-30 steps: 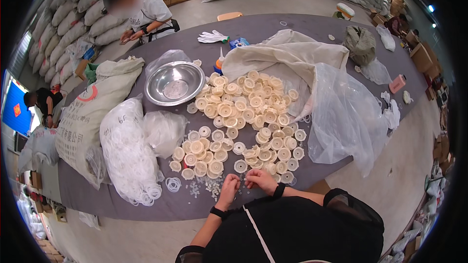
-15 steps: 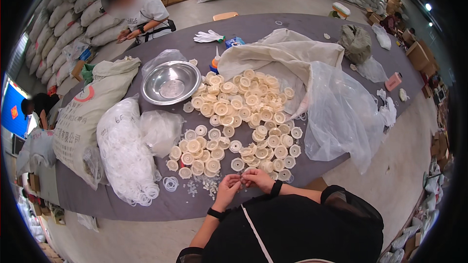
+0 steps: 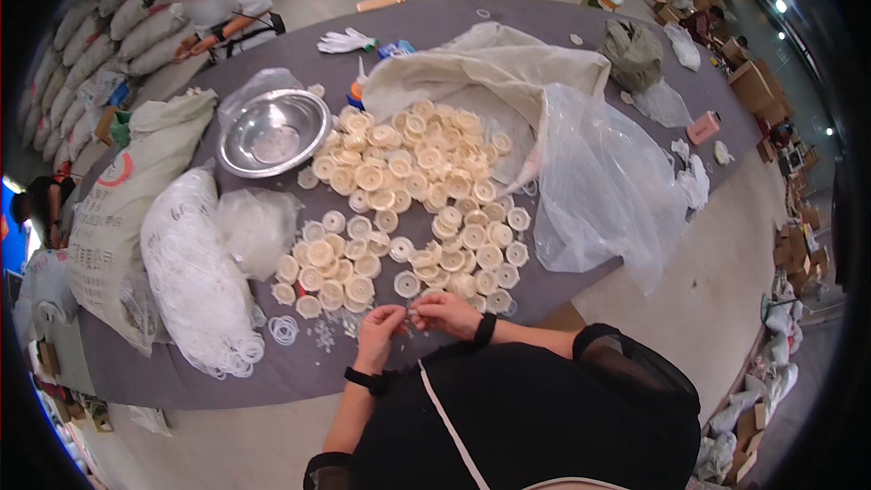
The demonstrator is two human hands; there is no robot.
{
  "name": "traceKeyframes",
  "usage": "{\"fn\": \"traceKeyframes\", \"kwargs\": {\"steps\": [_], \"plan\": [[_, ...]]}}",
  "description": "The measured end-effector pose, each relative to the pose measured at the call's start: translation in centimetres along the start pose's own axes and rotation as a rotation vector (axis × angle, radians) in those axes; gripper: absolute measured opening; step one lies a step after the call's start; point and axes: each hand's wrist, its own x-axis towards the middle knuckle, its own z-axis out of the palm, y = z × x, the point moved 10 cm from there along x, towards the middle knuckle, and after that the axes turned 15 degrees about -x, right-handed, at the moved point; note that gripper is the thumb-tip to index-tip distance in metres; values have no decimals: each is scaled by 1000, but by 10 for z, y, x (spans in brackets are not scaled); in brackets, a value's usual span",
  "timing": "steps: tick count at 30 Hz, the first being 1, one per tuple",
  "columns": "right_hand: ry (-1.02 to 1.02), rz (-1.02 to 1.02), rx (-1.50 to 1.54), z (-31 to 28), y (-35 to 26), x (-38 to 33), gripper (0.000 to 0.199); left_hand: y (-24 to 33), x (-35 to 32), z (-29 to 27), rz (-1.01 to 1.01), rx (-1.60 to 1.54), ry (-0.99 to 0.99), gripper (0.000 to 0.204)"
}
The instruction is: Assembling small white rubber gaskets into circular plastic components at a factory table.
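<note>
My left hand (image 3: 382, 327) and my right hand (image 3: 446, 316) meet at the table's near edge, fingertips pinched together. Whatever sits between them is too small to make out. Just beyond lie cream round plastic caps (image 3: 345, 274) with ribbed rims, in a smaller cluster and a large heap (image 3: 426, 150) behind it. Small clear bits (image 3: 324, 336) are scattered on the table left of my left hand, partly hidden by it. Thin white rings (image 3: 283, 330) lie farther left, beside a clear bag full of such rings (image 3: 195, 272).
A steel bowl (image 3: 275, 133) stands behind the bags at left, near a large woven sack (image 3: 113, 227). An opened sack with a plastic liner (image 3: 608, 191) spreads at right. A white glove (image 3: 346, 41) and a glue bottle (image 3: 357, 86) lie farther back. Another person (image 3: 222, 14) stands across the table.
The whole view has shifted, so the table and things appear farther left and higher. My hands stay pinched together at the near edge.
</note>
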Motion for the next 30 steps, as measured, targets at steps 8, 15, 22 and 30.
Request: {"fn": "traceKeyframes", "kwargs": {"steps": [8,15,22,30], "plan": [[-37,-39,60,11,-12,-3,18,0,9,7,-33,-207,-59,7],[-4,-6,62,8,-9,-3,14,-5,10,11,-55,-169,-65,2],[78,-26,-14,-6,-4,2,15,-1,16,3,7,-92,23,5],[112,18,-14,-17,-1,3,18,3,19,10,48,70,25,6]]}}
